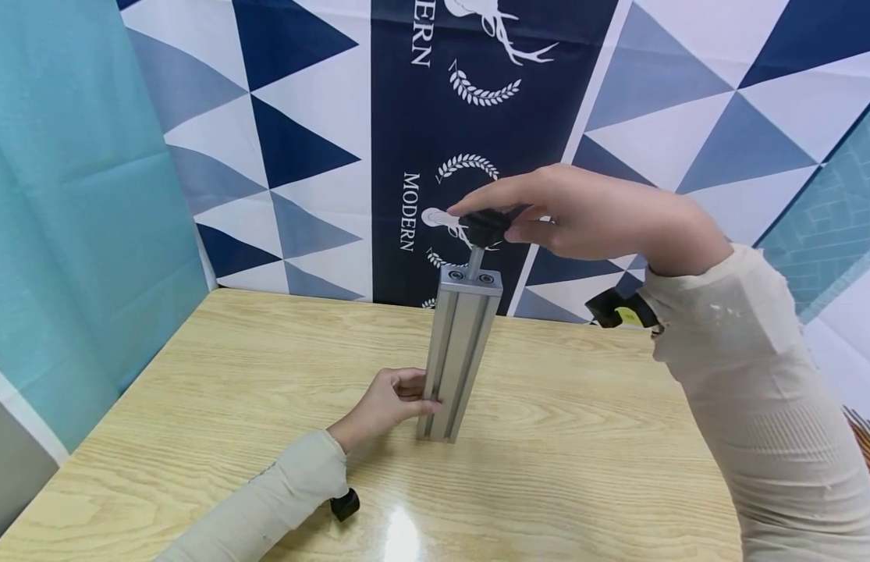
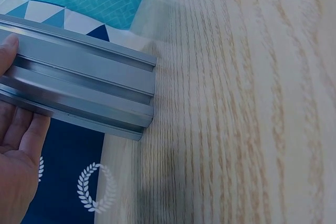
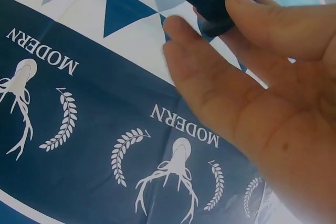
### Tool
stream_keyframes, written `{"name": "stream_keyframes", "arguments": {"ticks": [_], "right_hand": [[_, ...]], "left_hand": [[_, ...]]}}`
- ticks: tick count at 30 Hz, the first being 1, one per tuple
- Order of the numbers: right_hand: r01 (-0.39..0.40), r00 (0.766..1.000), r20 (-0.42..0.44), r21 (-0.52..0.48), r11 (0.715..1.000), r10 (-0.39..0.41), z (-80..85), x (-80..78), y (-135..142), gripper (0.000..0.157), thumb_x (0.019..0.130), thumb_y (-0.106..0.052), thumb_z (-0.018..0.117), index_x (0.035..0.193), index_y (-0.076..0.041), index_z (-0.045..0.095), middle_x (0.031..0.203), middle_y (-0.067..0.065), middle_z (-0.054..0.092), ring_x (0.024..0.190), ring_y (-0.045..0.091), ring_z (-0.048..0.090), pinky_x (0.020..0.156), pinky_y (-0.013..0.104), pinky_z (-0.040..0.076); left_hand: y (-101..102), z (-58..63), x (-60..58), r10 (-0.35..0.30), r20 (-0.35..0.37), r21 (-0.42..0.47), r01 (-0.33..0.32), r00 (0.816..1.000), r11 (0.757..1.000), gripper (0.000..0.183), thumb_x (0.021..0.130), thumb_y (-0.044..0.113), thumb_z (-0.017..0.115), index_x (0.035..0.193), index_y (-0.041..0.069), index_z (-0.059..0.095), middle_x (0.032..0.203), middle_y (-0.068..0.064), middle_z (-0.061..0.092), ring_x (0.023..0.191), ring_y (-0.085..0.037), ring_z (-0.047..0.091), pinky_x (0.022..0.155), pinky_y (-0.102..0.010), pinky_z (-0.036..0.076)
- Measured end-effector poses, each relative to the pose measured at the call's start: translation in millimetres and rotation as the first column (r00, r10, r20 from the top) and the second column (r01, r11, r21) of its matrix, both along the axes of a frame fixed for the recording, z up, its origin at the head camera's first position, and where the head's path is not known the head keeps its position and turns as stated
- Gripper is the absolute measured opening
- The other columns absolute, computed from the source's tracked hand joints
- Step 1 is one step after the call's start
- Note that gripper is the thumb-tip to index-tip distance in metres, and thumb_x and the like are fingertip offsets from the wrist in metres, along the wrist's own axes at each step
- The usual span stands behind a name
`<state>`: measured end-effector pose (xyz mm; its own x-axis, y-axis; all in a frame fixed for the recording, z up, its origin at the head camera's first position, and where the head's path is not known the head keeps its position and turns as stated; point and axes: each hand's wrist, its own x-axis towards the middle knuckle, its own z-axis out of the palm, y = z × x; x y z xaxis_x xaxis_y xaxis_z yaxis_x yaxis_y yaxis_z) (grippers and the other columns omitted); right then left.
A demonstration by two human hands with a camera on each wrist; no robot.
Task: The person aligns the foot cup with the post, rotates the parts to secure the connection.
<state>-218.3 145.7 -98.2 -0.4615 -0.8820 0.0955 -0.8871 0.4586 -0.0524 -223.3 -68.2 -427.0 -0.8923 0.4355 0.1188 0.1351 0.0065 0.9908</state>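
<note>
Got the left hand [image 1: 392, 402] in low from roughly 7 o'clock, gripping a metal post [image 1: 457, 367] near its bottom end, thumb across the near face, fingers round the 9 o'clock side and partly hidden there. Have that post upright on the wood-grain tabletop [image 1: 582, 437], a bit toward 6 o'clock from the middle of the head view, top pointing toward 1. Can't really tell from the left wrist view whether it's sitting dead flat. Got the right hand [image 1: 589, 211] way up top, coming over from about 4 o'clock, wrist bent, pinching a black knob [image 1: 485, 229] between thumb and fingers, with a couple more stretched out pretty straight beside it. Below the knob, a thin rod [image 1: 475, 261] running down into an end cap [image 1: 473, 281] between two screws. Blocking part of the knob and some of the patterned backdrop [image 1: 294, 133] at 12 o'clock: just that right hand. Also seeing a teal curtain [image 1: 62, 195] toward 9 to 10 o'clock, a black clip [image 1: 346, 506] by the left cuff, and glare on the wood at 6. Can't make out the striped stuff [image 1: 868, 453] at the 4 o'clock edge.
</note>
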Motion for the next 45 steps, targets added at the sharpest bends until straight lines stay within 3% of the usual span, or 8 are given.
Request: {"name": "stream_keyframes", "arguments": {"ticks": [3, 7, 12, 17, 31, 37, 42, 45], "right_hand": [[0.026, 1.0, -0.007, -0.018, 1.0, -0.026, -0.5, 1.4, -0.6, 0.056, 0.091, 0.013, 0.052, 0.138, -0.017, 0.053, 0.1, 0.0, 0.062, 0.077, 0.01, 0.052, 0.069, 0.026, 0.048], [0.084, 0.996, -0.024, -0.036, 0.996, -0.085, 0.0, 4.0, -2.3, 0.045, 0.092, -0.001, 0.061, 0.135, -0.016, 0.057, 0.074, 0.001, 0.042, 0.069, 0.011, 0.048, 0.065, 0.027, 0.047], [0.292, 0.956, 0.023, -0.113, 0.95, -0.292, -1.2, 8.4, -9.7, 0.039, 0.088, -0.03, 0.071, 0.121, -0.008, 0.066, 0.088, 0.002, 0.065, 0.081, 0.014, 0.06, 0.078, 0.034, 0.052], [0.449, 0.887, -0.028, -0.169, 0.877, -0.46, -11.0, 13.3, -17.8, 0.049, 0.086, -0.054, 0.065, 0.1, -0.006, 0.064, 0.078, 0.006, 0.06, 0.07, 0.019, 0.055, 0.064, 0.034, 0.046], [0.531, 0.792, -0.168, -0.283, 0.798, -0.587, -30.2, 16.2, -27.1, 0.062, 0.087, -0.066, 0.054, 0.086, -0.004, 0.053, 0.072, 0.009, 0.053, 0.06, 0.025, 0.05, 0.055, 0.035, 0.04], [0.542, 0.824, -0.06, -0.208, 0.814, -0.564, -21.1, 18.9, -22.4, 0.064, 0.088, -0.068, 0.049, 0.102, -0.007, 0.06, 0.087, 0.008, 0.063, 0.073, 0.023, 0.058, 0.066, 0.039, 0.047], [0.393, 0.918, 0.102, -0.106, 0.913, -0.383, -9.2, 16.0, -10.9, 0.052, 0.098, -0.051, 0.045, 0.136, -0.015, 0.05, 0.119, 0.006, 0.063, 0.101, 0.022, 0.061, 0.086, 0.046, 0.05], [0.272, 0.951, 0.166, -0.036, 0.962, -0.263, -4.3, 10.7, -4.0, 0.051, 0.102, -0.041, 0.043, 0.148, -0.022, 0.036, 0.142, 0.003, 0.047, 0.12, 0.021, 0.053, 0.097, 0.049, 0.045]], "left_hand": [[0.6, -0.7, -0.3, -0.003, -0.005, 0.0, 0.003, 1.0, 1.0, 0.044, 0.082, 0.011, 0.077, 0.123, 0.003, 0.063, 0.111, -0.013, 0.07, 0.1, -0.02, 0.068, 0.085, -0.031, 0.056], [0.9, -0.6, -0.5, -0.005, -0.009, 0.001, 0.005, 1.0, 1.0, 0.044, 0.082, 0.011, 0.077, 0.123, 0.003, 0.064, 0.11, -0.013, 0.07, 0.1, -0.02, 0.068, 0.085, -0.03, 0.056], [0.9, 0.1, -0.5, -0.011, -0.011, 0.008, 0.011, 1.0, 1.0, 0.043, 0.082, 0.011, 0.077, 0.122, 0.003, 0.064, 0.109, -0.013, 0.07, 0.1, -0.02, 0.068, 0.085, -0.03, 0.056], [1.6, -0.6, -1.3, -0.018, -0.007, 0.022, 0.018, 1.0, 1.0, 0.043, 0.082, 0.01, 0.077, 0.122, 0.002, 0.064, 0.109, -0.014, 0.07, 0.099, -0.02, 0.068, 0.085, -0.031, 0.056], [1.7, -1.5, -2.7, -0.02, 0.0, 0.029, 0.02, 1.0, 0.999, 0.041, 0.082, 0.008, 0.076, 0.12, 0.001, 0.065, 0.107, -0.014, 0.071, 0.098, -0.02, 0.069, 0.085, -0.031, 0.055], [1.6, -3.5, -3.0, -0.021, -0.002, 0.032, 0.021, 1.0, 0.999, 0.042, 0.082, 0.008, 0.076, 0.122, 0.001, 0.064, 0.109, -0.014, 0.07, 0.099, -0.021, 0.068, 0.086, -0.031, 0.055], [0.9, -4.5, -2.7, -0.019, -0.001, 0.024, 0.019, 1.0, 1.0, 0.043, 0.082, 0.01, 0.076, 0.123, 0.002, 0.063, 0.11, -0.014, 0.07, 0.1, -0.021, 0.068, 0.087, -0.031, 0.055], [0.6, -3.9, -2.0, -0.015, -0.004, 0.021, 0.016, 1.0, 1.0, 0.044, 0.082, 0.012, 0.077, 0.123, 0.003, 0.064, 0.11, -0.013, 0.07, 0.1, -0.02, 0.068, 0.087, -0.031, 0.055]]}}
